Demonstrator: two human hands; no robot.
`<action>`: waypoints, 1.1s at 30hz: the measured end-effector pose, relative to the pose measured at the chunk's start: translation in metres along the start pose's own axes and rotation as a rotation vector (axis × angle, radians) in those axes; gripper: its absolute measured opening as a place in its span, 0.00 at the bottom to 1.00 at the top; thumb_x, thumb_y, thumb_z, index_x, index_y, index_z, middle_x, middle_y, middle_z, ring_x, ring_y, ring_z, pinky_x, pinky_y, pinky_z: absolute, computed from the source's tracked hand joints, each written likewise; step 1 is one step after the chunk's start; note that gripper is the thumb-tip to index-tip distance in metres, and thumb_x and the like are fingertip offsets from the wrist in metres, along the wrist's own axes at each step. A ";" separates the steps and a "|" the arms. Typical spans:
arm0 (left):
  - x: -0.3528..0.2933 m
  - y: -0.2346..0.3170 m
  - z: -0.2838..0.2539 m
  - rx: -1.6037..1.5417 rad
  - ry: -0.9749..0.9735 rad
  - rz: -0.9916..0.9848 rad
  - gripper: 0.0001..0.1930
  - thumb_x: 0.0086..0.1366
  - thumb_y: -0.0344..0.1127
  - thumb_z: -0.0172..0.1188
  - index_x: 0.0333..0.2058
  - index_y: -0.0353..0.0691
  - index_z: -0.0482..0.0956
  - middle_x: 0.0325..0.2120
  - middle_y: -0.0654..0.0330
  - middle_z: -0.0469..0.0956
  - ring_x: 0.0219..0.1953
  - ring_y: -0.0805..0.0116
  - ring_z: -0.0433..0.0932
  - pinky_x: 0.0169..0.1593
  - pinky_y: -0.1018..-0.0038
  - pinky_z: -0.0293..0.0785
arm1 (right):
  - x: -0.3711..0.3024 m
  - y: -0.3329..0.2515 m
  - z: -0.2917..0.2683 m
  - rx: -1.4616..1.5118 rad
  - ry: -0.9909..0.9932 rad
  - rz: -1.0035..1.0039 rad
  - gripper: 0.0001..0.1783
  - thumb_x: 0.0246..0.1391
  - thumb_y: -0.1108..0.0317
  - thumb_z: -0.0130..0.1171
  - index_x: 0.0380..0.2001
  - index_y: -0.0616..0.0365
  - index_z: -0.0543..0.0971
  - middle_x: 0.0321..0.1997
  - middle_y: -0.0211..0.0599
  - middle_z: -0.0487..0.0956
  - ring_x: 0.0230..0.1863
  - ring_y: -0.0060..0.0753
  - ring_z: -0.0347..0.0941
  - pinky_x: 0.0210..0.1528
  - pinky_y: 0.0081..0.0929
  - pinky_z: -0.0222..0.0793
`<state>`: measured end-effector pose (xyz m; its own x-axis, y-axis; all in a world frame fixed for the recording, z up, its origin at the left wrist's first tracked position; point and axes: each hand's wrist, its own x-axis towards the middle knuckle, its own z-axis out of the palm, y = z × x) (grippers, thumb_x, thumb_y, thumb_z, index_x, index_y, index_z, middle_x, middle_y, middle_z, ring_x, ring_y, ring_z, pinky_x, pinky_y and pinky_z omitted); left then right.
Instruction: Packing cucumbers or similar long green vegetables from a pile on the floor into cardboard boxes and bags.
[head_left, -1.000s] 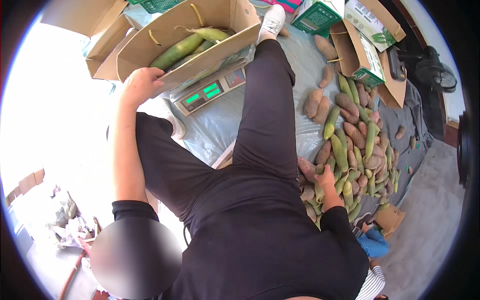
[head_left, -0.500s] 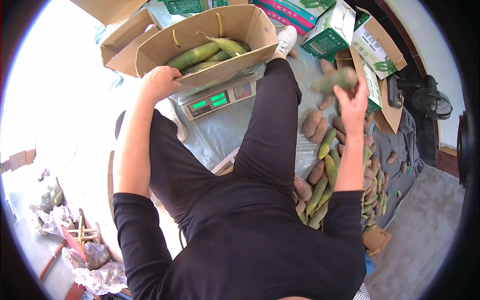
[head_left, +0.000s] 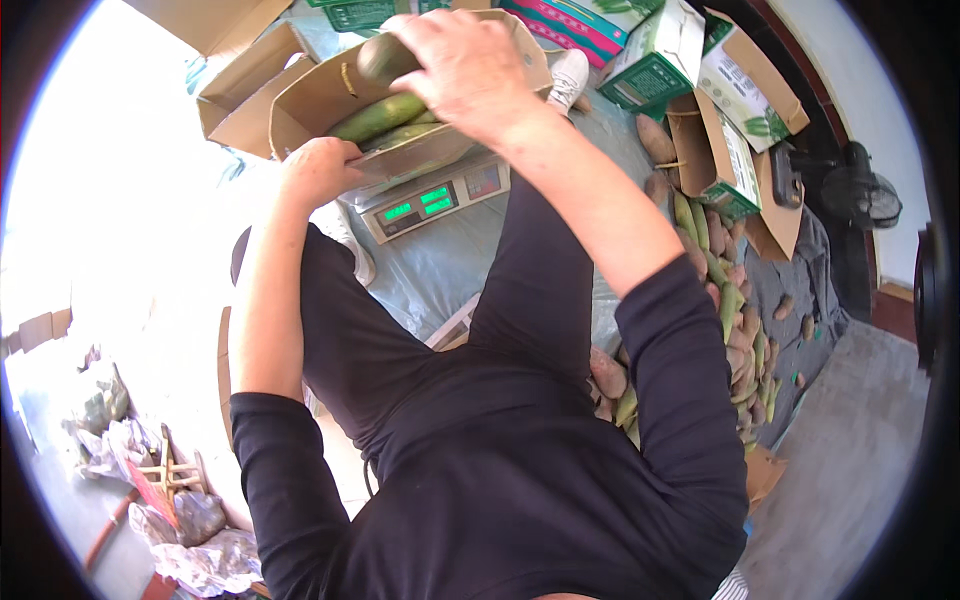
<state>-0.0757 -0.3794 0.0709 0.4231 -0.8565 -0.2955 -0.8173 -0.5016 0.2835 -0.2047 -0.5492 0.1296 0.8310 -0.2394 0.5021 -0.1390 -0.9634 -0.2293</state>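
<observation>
A cardboard box (head_left: pixel 300 105) with a yellow cord handle stands on a digital scale (head_left: pixel 465 187) with lit green displays. Several long green radishes (head_left: pixel 378 120) lie inside. My left hand (head_left: pixel 322 166) is closed on the box's near edge at its left end. Over the box's opening, my right hand (head_left: pixel 465 75) grips another green radish (head_left: pixel 385 60), its rounded end pointing left. This hand and forearm hide the right part of the box and some of its contents.
On my right, green radishes lie among reddish-brown roots like sweet potatoes (head_left: pixel 608 372) on sheeting. Beyond them are opened green-and-white cartons (head_left: pixel 650 60) and a small black fan (head_left: pixel 862 190). Another open brown box (head_left: pixel 250 85) sits at the far left; plastic bags (head_left: pixel 205 555) lie lower left.
My right hand has swung left from beside the cartons to above the box, carrying the green radish. My left hand has stayed on the box edge.
</observation>
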 end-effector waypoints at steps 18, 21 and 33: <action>0.001 -0.008 -0.003 -0.100 -0.037 0.031 0.17 0.51 0.31 0.58 0.42 0.36 0.77 0.33 0.50 0.79 0.37 0.57 0.78 0.43 0.68 0.71 | -0.374 0.184 -0.042 0.301 -0.106 1.098 0.19 0.46 0.63 0.60 0.42 0.60 0.76 0.40 0.45 0.79 0.43 0.38 0.75 0.46 0.30 0.69; 0.003 -0.003 -0.005 -0.083 -0.076 0.049 0.18 0.52 0.31 0.57 0.44 0.35 0.76 0.35 0.50 0.79 0.39 0.59 0.78 0.44 0.68 0.70 | -0.462 0.167 -0.034 0.215 -0.226 1.319 0.17 0.45 0.62 0.61 0.39 0.58 0.77 0.39 0.46 0.79 0.43 0.44 0.75 0.46 0.34 0.69; 0.023 0.005 0.021 -0.204 -0.180 0.038 0.18 0.55 0.27 0.56 0.46 0.32 0.75 0.36 0.52 0.79 0.39 0.66 0.77 0.46 0.72 0.70 | -0.718 0.052 0.000 0.345 -0.288 0.982 0.15 0.52 0.68 0.44 0.40 0.56 0.77 0.41 0.47 0.77 0.44 0.43 0.74 0.47 0.35 0.69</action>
<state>-0.0786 -0.3991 0.0463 0.3027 -0.8490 -0.4331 -0.7281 -0.4992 0.4697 -0.8088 -0.4271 -0.2426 0.5405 -0.8080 -0.2343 -0.6922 -0.2689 -0.6698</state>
